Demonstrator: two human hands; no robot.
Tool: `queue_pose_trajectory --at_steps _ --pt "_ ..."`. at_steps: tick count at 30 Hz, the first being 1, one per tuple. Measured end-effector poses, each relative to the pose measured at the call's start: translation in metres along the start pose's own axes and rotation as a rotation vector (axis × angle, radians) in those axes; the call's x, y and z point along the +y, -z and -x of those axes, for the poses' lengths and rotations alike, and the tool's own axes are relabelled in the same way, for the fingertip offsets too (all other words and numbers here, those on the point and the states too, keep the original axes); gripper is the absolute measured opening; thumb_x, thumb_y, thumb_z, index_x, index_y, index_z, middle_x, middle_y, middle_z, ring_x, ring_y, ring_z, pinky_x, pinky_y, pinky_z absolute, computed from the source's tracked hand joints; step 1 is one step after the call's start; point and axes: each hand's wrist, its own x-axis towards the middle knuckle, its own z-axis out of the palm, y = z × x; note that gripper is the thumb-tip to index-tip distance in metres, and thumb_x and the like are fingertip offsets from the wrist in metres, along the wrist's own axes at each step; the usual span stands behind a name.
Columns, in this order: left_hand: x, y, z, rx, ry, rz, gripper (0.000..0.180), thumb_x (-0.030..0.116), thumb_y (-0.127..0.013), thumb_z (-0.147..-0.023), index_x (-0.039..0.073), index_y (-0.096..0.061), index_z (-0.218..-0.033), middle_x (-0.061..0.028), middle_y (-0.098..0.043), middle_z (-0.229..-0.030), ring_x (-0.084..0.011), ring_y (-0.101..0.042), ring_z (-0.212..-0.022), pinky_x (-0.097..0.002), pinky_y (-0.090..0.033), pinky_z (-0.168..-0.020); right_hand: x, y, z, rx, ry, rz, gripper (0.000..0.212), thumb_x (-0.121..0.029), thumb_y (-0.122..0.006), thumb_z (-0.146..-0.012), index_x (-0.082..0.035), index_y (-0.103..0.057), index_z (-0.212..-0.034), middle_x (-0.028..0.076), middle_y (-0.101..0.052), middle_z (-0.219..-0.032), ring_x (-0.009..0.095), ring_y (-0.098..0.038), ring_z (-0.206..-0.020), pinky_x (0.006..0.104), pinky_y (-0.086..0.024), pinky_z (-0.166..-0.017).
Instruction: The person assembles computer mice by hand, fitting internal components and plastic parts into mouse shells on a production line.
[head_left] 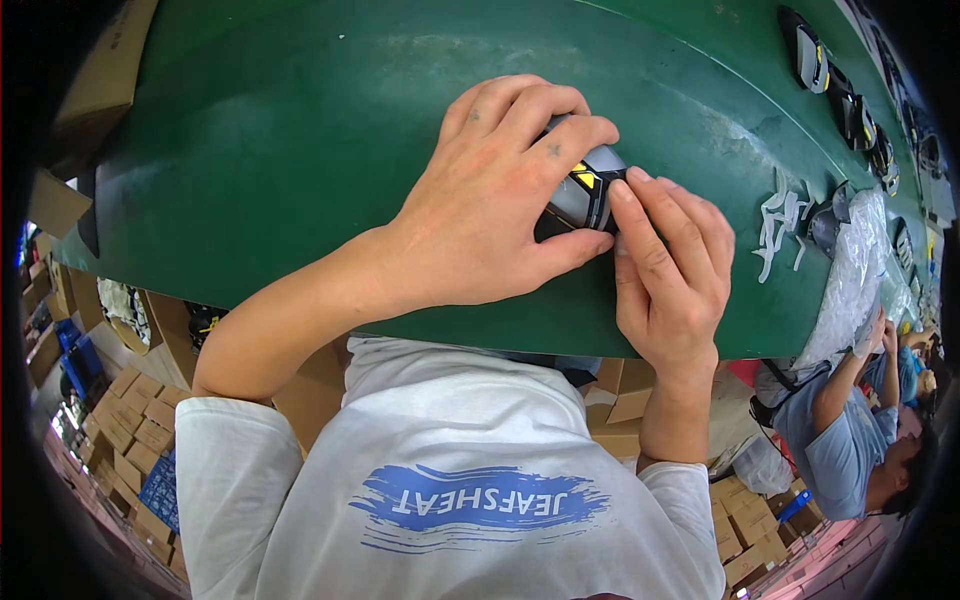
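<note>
A rounded grey and black thing with yellow patches (577,202), about the size of a computer mouse, is in my hands above the green table (300,170). I cannot make out its kind. My left hand (490,195) wraps over it from the left, thumb on the near side and fingers across the far side, hiding much of it. At its right end, the fingertips of my right hand (677,262) pinch the black edge. Whether a smaller piece is between those fingertips is hidden.
Crumpled white strips (782,220) lie to the right, beside clear plastic wrapping (852,265). Several similar grey and black things (808,58) line the far right. A cardboard box (105,75) stands at the far left. Another person (845,430) works at the right.
</note>
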Motion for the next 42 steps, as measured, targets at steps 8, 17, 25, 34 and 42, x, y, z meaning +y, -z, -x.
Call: queue_pose_trajectory --at_steps 8,17,25,34,42 --pt "-0.004 0.006 -0.003 -0.059 -0.092 0.031 0.069 0.027 -0.092 -0.090 0.012 -0.063 -0.151 -0.0134 -0.062 -0.153 -0.0384 -0.049 -0.154 -0.0628 -0.027 -0.134 -0.009 0.038 -0.030 -0.245 0.055 0.131 0.044 -0.009 -0.075 -0.097 -0.014 -0.083 -0.141 0.007 -0.082 -0.141 0.026 -0.077 -0.121 0.0502 -0.051 -0.118" --pt "-0.005 -0.006 -0.003 0.019 -0.134 0.050 0.068 0.035 -0.096 -0.086 0.010 -0.069 -0.143 -0.0105 -0.064 -0.146 -0.0343 -0.050 -0.152 -0.0658 -0.028 -0.134 -0.005 0.033 -0.009 -0.227 0.149 0.292 0.042 -0.011 -0.075 -0.099 -0.020 -0.085 -0.139 0.005 -0.080 -0.145 0.028 -0.073 -0.132 0.0517 -0.049 -0.121" --pt "-0.007 -0.011 0.000 0.024 -0.124 -0.065 0.089 0.037 -0.103 -0.073 0.013 -0.066 -0.150 -0.0098 -0.061 -0.151 -0.0367 -0.051 -0.152 -0.0663 -0.031 -0.132 -0.015 0.045 -0.027 -0.405 0.070 0.137 0.051 -0.005 -0.076 -0.091 -0.014 -0.084 -0.141 0.014 -0.083 -0.138 0.019 -0.071 -0.076 0.0349 -0.062 -0.089" --pt "-0.008 -0.009 -0.002 0.014 -0.164 -0.048 0.092 0.040 -0.104 -0.072 0.013 -0.065 -0.151 -0.0123 -0.060 -0.150 -0.0382 -0.050 -0.152 -0.0654 -0.029 -0.134 -0.011 0.055 -0.023 -0.416 0.239 0.223 0.061 0.002 -0.077 -0.086 -0.014 -0.083 -0.144 0.017 -0.079 -0.147 0.020 -0.068 -0.067 0.0348 -0.057 -0.070" --pt "-0.007 -0.011 0.001 0.005 -0.147 -0.099 0.097 0.042 -0.105 -0.071 0.015 -0.062 -0.153 -0.0121 -0.060 -0.151 -0.0385 -0.049 -0.152 -0.0675 -0.029 -0.134 -0.017 0.060 -0.025 -0.516 0.157 0.263 0.056 -0.002 -0.076 -0.092 -0.020 -0.082 -0.145 0.012 -0.077 -0.151 0.018 -0.063 -0.062 0.0329 -0.056 -0.066"
